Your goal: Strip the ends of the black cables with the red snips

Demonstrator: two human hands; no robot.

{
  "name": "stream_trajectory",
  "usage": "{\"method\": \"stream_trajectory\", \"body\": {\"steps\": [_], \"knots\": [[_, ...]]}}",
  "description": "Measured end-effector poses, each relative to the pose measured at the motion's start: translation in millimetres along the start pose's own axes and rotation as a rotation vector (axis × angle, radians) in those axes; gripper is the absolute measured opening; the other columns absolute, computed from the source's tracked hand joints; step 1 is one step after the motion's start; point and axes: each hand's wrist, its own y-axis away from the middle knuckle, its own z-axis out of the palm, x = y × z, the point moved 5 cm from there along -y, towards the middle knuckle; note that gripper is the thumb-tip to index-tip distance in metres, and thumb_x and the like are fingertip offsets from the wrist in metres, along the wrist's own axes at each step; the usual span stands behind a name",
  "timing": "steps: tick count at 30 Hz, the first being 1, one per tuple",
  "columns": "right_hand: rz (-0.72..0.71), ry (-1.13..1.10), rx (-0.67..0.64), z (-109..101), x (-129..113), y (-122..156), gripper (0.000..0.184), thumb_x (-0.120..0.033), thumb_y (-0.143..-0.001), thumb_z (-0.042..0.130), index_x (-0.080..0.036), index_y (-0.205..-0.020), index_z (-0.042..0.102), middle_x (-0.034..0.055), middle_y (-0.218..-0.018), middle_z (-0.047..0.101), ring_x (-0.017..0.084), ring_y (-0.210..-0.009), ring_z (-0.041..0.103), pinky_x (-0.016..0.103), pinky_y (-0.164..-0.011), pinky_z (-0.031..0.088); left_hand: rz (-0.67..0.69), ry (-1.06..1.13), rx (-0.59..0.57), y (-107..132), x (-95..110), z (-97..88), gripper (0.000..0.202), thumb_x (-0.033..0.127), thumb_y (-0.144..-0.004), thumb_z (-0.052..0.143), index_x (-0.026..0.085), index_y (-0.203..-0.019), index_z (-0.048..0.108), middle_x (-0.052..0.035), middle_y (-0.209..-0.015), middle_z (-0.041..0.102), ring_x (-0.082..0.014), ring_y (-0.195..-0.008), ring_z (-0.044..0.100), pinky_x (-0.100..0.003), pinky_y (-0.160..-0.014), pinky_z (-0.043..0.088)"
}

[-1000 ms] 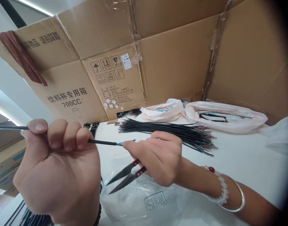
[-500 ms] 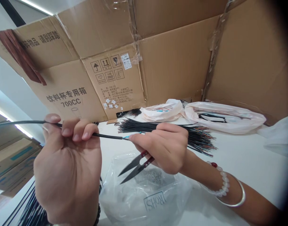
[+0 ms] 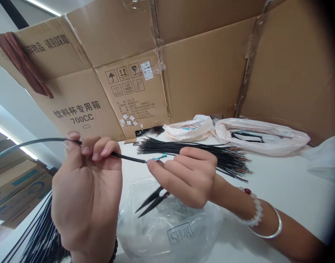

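Note:
My left hand (image 3: pixel 87 193) is raised and closed round a thin black cable (image 3: pixel 129 157), pinching it near its stripped end. Blue and other coloured inner wires (image 3: pixel 158 158) stick out of that end. My right hand (image 3: pixel 184 177) is closed on small black thread snips (image 3: pixel 151 202) with red at the handles, their blades pointing down left and slightly apart. The right fingertips touch the cable just below the bare wires. The cable's long tail arcs away to the left edge.
A clear plastic bag (image 3: pixel 170 226) marked RoHS lies under my hands on the white table (image 3: pixel 279 193). A pile of cut black cables (image 3: pixel 200 151) lies behind, with two pinkish bags (image 3: pixel 260 137). Cardboard walls (image 3: pixel 205 69) enclose the back; more cables (image 3: pixel 38 237) hang at lower left.
My left hand has moved right and upward along the cable, and its tail now bends in an arc. My right hand rolled, hiding the snips' red handles more.

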Motion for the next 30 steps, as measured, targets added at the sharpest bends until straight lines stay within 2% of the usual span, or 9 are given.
{"method": "stream_trajectory", "body": {"steps": [5,7,10,14,19,21,24,27,30], "knots": [[-0.063,0.017,-0.023,-9,0,0,0.007,-0.012,-0.086,0.067,-0.016,-0.087,0.072,-0.0077,-0.052,0.052,0.005,-0.045,0.039,0.023,-0.043,0.034,-0.268,0.095,0.141,-1,-8,-6.2,0.036,0.018,-0.102,0.013,0.017,-0.087,0.046,0.0037,-0.062,0.042,-0.005,-0.048,0.044,-0.013,-0.045,0.042],[-0.04,-0.023,-0.009,-13,1,2,0.009,-0.011,-0.087,0.064,-0.016,-0.09,0.071,-0.0072,-0.053,0.054,0.006,-0.046,0.042,0.023,-0.043,0.036,-0.308,0.131,0.145,0,-9,-5.1,0.036,0.019,-0.102,0.013,0.018,-0.086,0.045,0.0049,-0.061,0.038,-0.0052,-0.046,0.04,-0.014,-0.043,0.039],[0.104,-0.144,0.005,-13,4,4,0.011,-0.011,-0.091,0.059,-0.016,-0.083,0.064,-0.0066,-0.051,0.053,0.007,-0.045,0.041,0.025,-0.044,0.035,-0.278,0.164,0.038,-2,-8,-1.3,0.032,0.018,-0.103,0.014,0.019,-0.087,0.041,0.0075,-0.058,0.029,-0.0054,-0.044,0.035,-0.015,-0.042,0.035],[0.397,-0.318,0.06,-4,7,8,0.031,-0.013,-0.086,0.069,-0.02,-0.067,0.046,-0.0108,-0.047,0.046,0.004,-0.04,0.035,0.023,-0.045,0.033,-0.221,0.196,-0.132,-6,-5,0.8,0.03,0.023,-0.104,0.017,0.02,-0.087,0.041,0.0082,-0.056,0.024,-0.0053,-0.042,0.032,-0.015,-0.04,0.033],[0.738,-0.642,0.081,14,17,10,0.019,-0.02,-0.084,0.067,-0.02,-0.075,0.051,-0.0106,-0.054,0.043,0.003,-0.043,0.034,0.017,-0.042,0.031,-0.149,0.198,-0.313,-5,5,4.0,0.031,0.028,-0.104,0.019,0.021,-0.081,0.037,0.0094,-0.053,0.023,-0.0039,-0.04,0.025,-0.014,-0.039,0.029],[0.939,-0.882,-0.012,23,25,11,0.021,-0.029,-0.09,0.06,-0.018,-0.073,0.052,-0.0091,-0.054,0.04,0.004,-0.044,0.032,0.017,-0.04,0.029,-0.12,0.199,-0.395,-2,9,6.5,0.028,0.027,-0.104,0.023,0.021,-0.081,0.037,0.0101,-0.054,0.02,-0.0032,-0.04,0.022,-0.014,-0.041,0.029],[1.111,-1.154,-0.297,29,32,9,0.032,-0.043,-0.089,0.061,-0.018,-0.071,0.053,-0.0083,-0.053,0.036,0.005,-0.045,0.029,0.018,-0.038,0.025,-0.068,0.159,-0.474,1,13,7.9,0.024,0.023,-0.103,0.029,0.021,-0.08,0.036,0.0099,-0.055,0.016,-0.0036,-0.042,0.018,-0.016,-0.043,0.027],[1.113,-1.271,-0.558,25,35,8,0.032,-0.047,-0.086,0.065,-0.018,-0.078,0.053,-0.0099,-0.051,0.03,0.005,-0.044,0.025,0.019,-0.036,0.02,-0.01,0.105,-0.469,1,15,5.1,0.024,0.019,-0.102,0.031,0.021,-0.078,0.034,0.0093,-0.056,0.018,-0.0046,-0.044,0.016,-0.018,-0.043,0.024],[1.071,-1.275,-0.642,19,39,8,0.028,-0.046,-0.091,0.058,-0.018,-0.088,0.055,-0.0095,-0.052,0.03,0.007,-0.044,0.026,0.021,-0.037,0.019,0.031,0.061,-0.431,1,16,3.3,0.025,0.02,-0.101,0.034,0.021,-0.077,0.034,0.009,-0.056,0.02,-0.0048,-0.043,0.017,-0.019,-0.041,0.023]]}}
